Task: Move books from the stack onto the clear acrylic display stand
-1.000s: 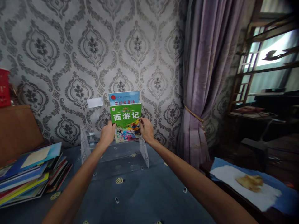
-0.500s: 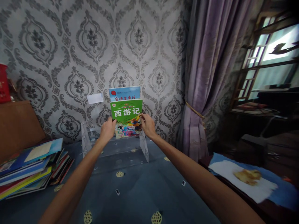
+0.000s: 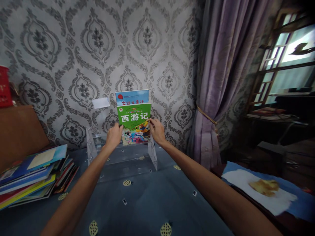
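Note:
A green picture book with white Chinese characters stands upright on a clear acrylic book rack. My left hand grips its left edge, and my right hand pinches its right edge. Behind it, a blue book with red lettering shows only its upper part. The green cover hides the rest of the blue one. A blank white label is at the rack's upper left.
Stacked books lie on the left beside a brown cardboard box and a red basket. Patterned dark blue cloth covers the table. A purple curtain hangs at right, near a blue-and-white cloth.
The view has shifted very slightly. Both hands keep hold of the green book, which stays in nearly the same place on the rack.

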### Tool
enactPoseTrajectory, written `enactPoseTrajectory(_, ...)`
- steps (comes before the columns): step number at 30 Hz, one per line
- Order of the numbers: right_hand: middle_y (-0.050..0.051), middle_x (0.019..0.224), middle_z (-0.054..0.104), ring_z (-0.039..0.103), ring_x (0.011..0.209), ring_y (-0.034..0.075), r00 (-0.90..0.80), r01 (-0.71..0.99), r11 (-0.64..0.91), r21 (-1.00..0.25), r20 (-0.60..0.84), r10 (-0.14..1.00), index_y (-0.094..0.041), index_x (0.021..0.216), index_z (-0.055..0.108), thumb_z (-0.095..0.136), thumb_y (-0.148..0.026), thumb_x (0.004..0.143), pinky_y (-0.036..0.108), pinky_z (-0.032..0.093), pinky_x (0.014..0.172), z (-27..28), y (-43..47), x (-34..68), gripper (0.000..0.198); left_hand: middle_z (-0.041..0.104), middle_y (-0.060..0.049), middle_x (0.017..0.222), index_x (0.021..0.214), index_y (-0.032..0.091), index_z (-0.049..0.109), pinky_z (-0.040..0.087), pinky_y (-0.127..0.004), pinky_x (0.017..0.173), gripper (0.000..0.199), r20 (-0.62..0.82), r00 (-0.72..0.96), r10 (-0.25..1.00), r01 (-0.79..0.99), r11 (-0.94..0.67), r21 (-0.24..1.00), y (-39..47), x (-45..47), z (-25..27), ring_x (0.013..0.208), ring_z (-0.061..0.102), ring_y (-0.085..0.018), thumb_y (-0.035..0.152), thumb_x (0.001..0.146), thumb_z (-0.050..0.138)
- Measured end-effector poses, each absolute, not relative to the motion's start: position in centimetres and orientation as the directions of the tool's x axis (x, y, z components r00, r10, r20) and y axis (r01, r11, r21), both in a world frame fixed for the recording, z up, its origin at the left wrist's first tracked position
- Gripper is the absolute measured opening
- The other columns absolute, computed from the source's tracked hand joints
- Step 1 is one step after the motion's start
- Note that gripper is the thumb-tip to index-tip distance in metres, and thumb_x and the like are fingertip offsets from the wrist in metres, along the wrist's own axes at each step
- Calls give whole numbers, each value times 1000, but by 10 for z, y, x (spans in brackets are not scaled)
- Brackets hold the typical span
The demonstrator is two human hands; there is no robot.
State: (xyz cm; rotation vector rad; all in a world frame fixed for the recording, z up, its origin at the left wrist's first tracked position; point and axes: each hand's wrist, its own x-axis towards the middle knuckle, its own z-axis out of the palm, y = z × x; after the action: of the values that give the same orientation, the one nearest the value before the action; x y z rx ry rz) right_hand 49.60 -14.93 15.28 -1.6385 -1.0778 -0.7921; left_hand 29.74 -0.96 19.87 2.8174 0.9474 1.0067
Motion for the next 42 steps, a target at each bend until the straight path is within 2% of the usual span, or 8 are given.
enactPoseTrajectory(13,11,96,65,60,88,26,391,919,-72,-387,878,276,-17,110,68,45,-26,94,38,50,80,152,-152,493,30,74,-14,101,107,17,60,45,-31,75,28,572,621,536,530,-824,198,-9,292,195,100,70,-28,34,104,38)
enactPoseTrajectory(22,12,99,72,64,90,26,451,889,-38,-457,857,249,-18,101,69,45,-30,92,40,51,84,157,-148,497,29,73,-15,102,103,18,63,44,-31,78,37,569,624,536,528,-826,198,-8,293,196,101,69,-27,32,106,28)
enactPoseTrajectory(35,5,77,68,60,72,22,543,831,-36,-555,795,271,-20,82,63,46,-40,89,33,46,70,163,-149,499,27,74,-16,105,104,18,64,44,-31,78,41,546,610,575,554,-801,224,-9,293,199,102,69,-27,34,106,27)
enactPoseTrajectory(42,4,77,67,59,73,21,549,827,-27,-561,796,253,-22,80,56,44,-42,91,33,45,71,163,-148,495,26,74,-15,106,105,17,64,45,-30,79,42,540,608,582,556,-798,233,-9,295,199,103,68,-27,33,106,25)
